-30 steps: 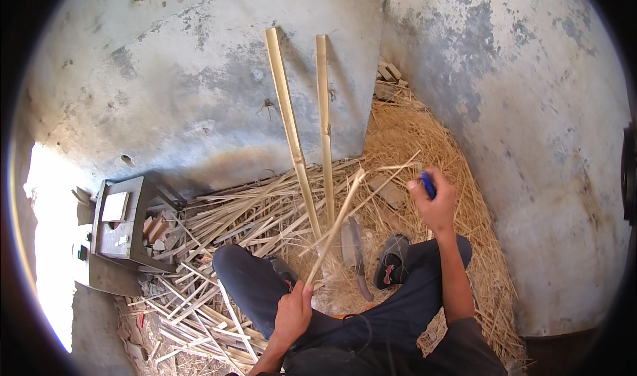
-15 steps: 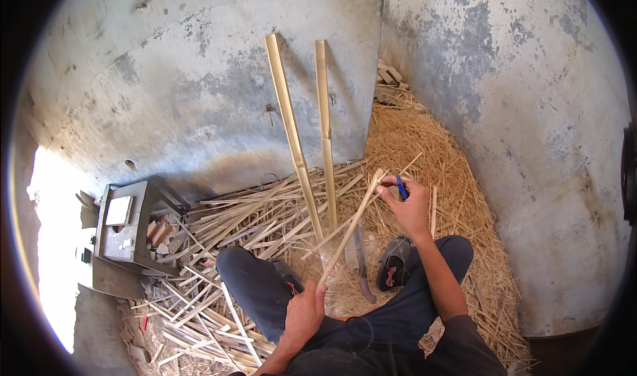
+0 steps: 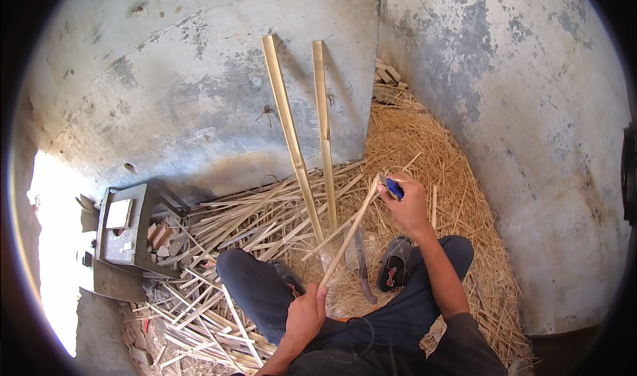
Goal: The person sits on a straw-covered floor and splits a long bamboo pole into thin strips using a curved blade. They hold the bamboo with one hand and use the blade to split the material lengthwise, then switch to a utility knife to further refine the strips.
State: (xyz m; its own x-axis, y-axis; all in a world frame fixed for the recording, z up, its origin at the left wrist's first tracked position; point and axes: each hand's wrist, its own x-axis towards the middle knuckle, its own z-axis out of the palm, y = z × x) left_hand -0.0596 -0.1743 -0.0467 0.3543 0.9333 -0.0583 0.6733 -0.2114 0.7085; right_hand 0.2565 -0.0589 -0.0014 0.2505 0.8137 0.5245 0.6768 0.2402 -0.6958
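My left hand point(image 3: 306, 316), near my lap, is closed round the lower end of a bamboo strip point(image 3: 350, 238). The strip slants up and to the right, away from me. At its far end my right hand point(image 3: 406, 200) grips a small blue-handled knife point(image 3: 393, 189). A short grey metal part of it shows against the strip's tip. Between my feet lies a long-bladed knife point(image 3: 362, 264) with a grey blade and a brown handle, partly behind the bamboo strip.
Two split bamboo lengths point(image 3: 284, 104) lean on the worn wall point(image 3: 179, 90). Loose strips point(image 3: 265, 210) pile up at left and centre, fine shavings point(image 3: 411, 137) at right. A grey wooden stool point(image 3: 136, 233) lies on its side at left. Bricks point(image 3: 390, 74) sit in the corner.
My right hand has turned a little at the strip's far end, and more of the blue handle and its metal part shows. My left hand stays almost where it was.
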